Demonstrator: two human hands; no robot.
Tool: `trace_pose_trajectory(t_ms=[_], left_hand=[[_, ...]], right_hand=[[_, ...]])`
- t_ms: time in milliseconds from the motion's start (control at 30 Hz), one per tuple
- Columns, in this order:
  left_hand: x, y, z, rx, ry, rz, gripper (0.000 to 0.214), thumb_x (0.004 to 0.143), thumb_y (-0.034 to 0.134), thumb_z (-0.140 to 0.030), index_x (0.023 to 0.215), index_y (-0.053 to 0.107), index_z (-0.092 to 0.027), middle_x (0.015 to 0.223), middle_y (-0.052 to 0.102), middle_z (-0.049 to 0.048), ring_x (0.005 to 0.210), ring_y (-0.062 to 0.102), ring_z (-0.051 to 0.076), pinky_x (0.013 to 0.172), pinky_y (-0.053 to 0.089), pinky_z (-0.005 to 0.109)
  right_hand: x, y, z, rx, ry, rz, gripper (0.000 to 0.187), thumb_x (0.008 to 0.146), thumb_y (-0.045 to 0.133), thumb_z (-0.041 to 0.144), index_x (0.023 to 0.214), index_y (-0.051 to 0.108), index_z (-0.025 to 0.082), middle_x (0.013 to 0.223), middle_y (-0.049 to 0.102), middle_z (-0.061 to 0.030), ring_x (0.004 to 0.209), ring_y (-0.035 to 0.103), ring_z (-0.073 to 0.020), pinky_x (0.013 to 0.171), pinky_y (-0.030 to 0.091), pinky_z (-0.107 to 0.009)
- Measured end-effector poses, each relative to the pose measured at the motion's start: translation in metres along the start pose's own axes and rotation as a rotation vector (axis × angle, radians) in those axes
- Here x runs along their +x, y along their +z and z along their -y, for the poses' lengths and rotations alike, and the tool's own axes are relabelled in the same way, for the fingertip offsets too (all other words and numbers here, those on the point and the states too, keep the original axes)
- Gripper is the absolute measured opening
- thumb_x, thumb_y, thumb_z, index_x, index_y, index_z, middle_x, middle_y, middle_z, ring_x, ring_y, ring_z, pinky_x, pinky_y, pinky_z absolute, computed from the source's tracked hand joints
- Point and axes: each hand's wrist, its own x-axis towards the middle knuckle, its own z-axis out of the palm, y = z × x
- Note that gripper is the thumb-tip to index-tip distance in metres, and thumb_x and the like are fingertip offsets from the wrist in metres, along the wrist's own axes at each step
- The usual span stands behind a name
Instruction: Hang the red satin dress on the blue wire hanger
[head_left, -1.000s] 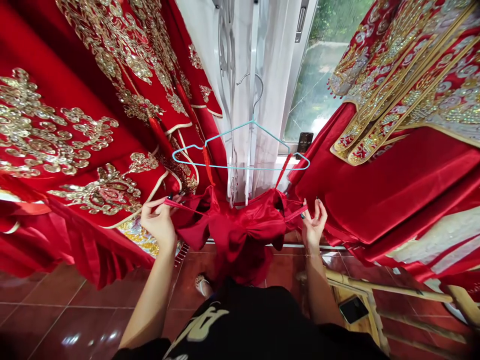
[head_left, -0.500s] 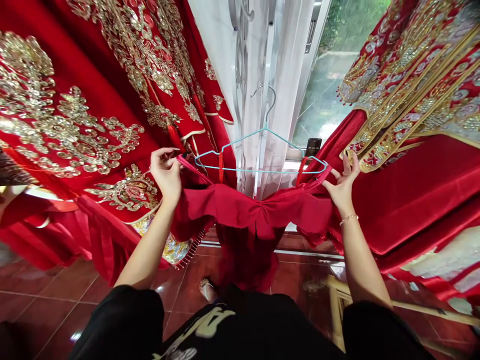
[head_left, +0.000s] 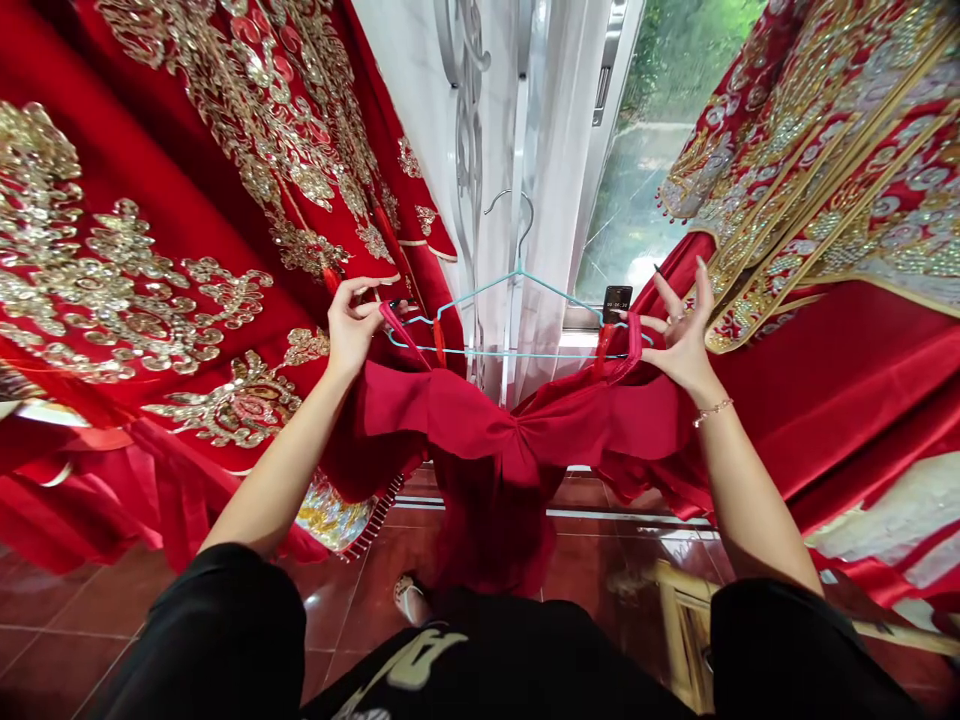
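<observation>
My left hand [head_left: 352, 325] pinches the left strap [head_left: 401, 335] of a red satin dress [head_left: 495, 445], level with the lower bar of a light-blue wire hanger [head_left: 517, 350]. My right hand [head_left: 679, 335] has its fingers spread, with the right strap [head_left: 634, 340] held against the index finger. The dress bodice hangs between my hands, just below the hanger and in front of it. Its skirt falls toward the floor. The hanger hangs from its hook in front of a sheer white curtain [head_left: 555, 200].
Gold-embroidered red gowns [head_left: 150, 270] hang to the left, and another [head_left: 832, 190] hangs to the right above red satin [head_left: 840, 400]. A phone [head_left: 616, 303] stands on the window sill. Below are red floor tiles [head_left: 352, 610] and a wooden chair [head_left: 686, 625].
Both hands have risen and moved apart, lifting the straps from below the hanger to its lower bar. The dress bodice is now stretched wider and hangs higher.
</observation>
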Motion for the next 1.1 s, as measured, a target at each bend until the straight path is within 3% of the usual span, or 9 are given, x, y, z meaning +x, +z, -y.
trace_pose_trajectory(t_ms=[233, 400, 500, 600, 667, 733, 900, 1000, 1100], left_hand=[[0.01, 0.011, -0.015, 0.178, 0.018, 0.326, 0.026, 0.077, 0.07, -0.024, 0.102, 0.07, -0.015, 0.091, 0.074, 0.0077, 0.081, 0.074, 0.021, 0.077, 0.059, 0.032], [0.022, -0.004, -0.006, 0.362, -0.143, 0.642, 0.024, 0.078, 0.069, -0.029, 0.098, 0.073, -0.016, 0.077, 0.07, 0.0044, 0.069, 0.067, 0.019, 0.073, 0.057, 0.034], [0.007, -0.019, -0.01, 0.534, 0.041, 0.529, 0.044, 0.075, 0.071, -0.029, 0.118, 0.067, -0.019, 0.103, 0.068, 0.0069, 0.096, 0.066, 0.024, 0.094, 0.053, 0.043], [-0.034, -0.036, -0.017, 0.72, 0.31, 0.287, 0.05, 0.079, 0.066, -0.031, 0.128, 0.061, -0.023, 0.13, 0.057, 0.0106, 0.123, 0.054, 0.029, 0.112, 0.038, 0.049], [-0.065, -0.045, -0.018, 0.785, 0.426, 0.184, 0.036, 0.085, 0.059, -0.032, 0.12, 0.066, -0.024, 0.126, 0.06, 0.0104, 0.121, 0.055, 0.028, 0.113, 0.036, 0.048], [-0.088, -0.05, -0.019, 0.809, 0.451, 0.266, 0.028, 0.091, 0.052, -0.033, 0.111, 0.069, -0.024, 0.114, 0.065, 0.0093, 0.11, 0.061, 0.025, 0.107, 0.041, 0.045], [-0.088, -0.052, -0.03, 0.74, 0.177, 0.694, 0.036, 0.092, 0.048, -0.047, 0.111, 0.069, -0.025, 0.116, 0.071, 0.0083, 0.11, 0.064, 0.026, 0.102, 0.046, 0.042], [-0.066, -0.056, -0.037, 0.676, 0.02, 0.947, 0.031, 0.087, 0.055, -0.051, 0.083, 0.07, -0.024, 0.081, 0.071, 0.0053, 0.075, 0.065, 0.021, 0.08, 0.052, 0.036], [-0.04, -0.064, -0.045, 0.68, -0.043, 1.151, 0.03, 0.086, 0.057, -0.047, 0.069, 0.065, -0.024, 0.067, 0.064, 0.004, 0.058, 0.058, 0.018, 0.061, 0.048, 0.031]], right_hand=[[0.022, 0.009, 0.014, 0.007, 0.017, 0.259, 0.137, 0.049, 0.096, 0.03, 0.157, 0.013, 0.039, 0.157, 0.04, -0.0084, 0.116, 0.066, -0.0224, 0.097, 0.058, -0.038], [0.017, -0.005, 0.01, -0.122, 0.082, 0.38, 0.112, 0.062, 0.09, 0.041, 0.155, 0.027, 0.033, 0.139, 0.055, -0.0073, 0.106, 0.068, -0.0193, 0.101, 0.055, -0.038], [-0.003, -0.015, 0.006, -0.254, 0.041, 0.342, 0.093, 0.069, 0.084, 0.05, 0.149, 0.039, 0.034, 0.14, 0.053, -0.0062, 0.119, 0.062, -0.0235, 0.111, 0.047, -0.043], [-0.034, -0.022, 0.001, -0.375, -0.015, 0.158, 0.068, 0.078, 0.076, 0.052, 0.138, 0.052, 0.034, 0.142, 0.053, -0.0064, 0.133, 0.051, -0.0275, 0.115, 0.042, -0.048], [-0.054, -0.025, -0.002, -0.391, -0.052, 0.012, 0.045, 0.085, 0.069, 0.047, 0.126, 0.062, 0.032, 0.135, 0.057, -0.0075, 0.128, 0.055, -0.0279, 0.108, 0.048, -0.048], [-0.063, -0.025, -0.003, -0.377, -0.048, -0.037, 0.029, 0.089, 0.061, 0.039, 0.116, 0.067, 0.028, 0.128, 0.061, -0.0088, 0.109, 0.064, -0.0253, 0.096, 0.055, -0.045], [-0.034, -0.021, -0.004, -0.447, 0.035, 0.432, 0.043, 0.078, 0.055, 0.016, 0.117, 0.069, 0.026, 0.132, 0.063, -0.008, 0.083, 0.066, -0.0183, 0.082, 0.058, -0.039], [-0.005, -0.019, -0.015, -0.599, 0.015, 0.691, 0.054, 0.068, 0.053, 0.007, 0.117, 0.07, 0.025, 0.127, 0.067, -0.0059, 0.098, 0.067, -0.0216, 0.089, 0.056, -0.038], [0.018, -0.027, -0.029, -0.811, -0.01, 0.809, 0.049, 0.062, 0.054, 0.002, 0.101, 0.075, 0.023, 0.116, 0.072, -0.0047, 0.092, 0.069, -0.0202, 0.082, 0.055, -0.033]])
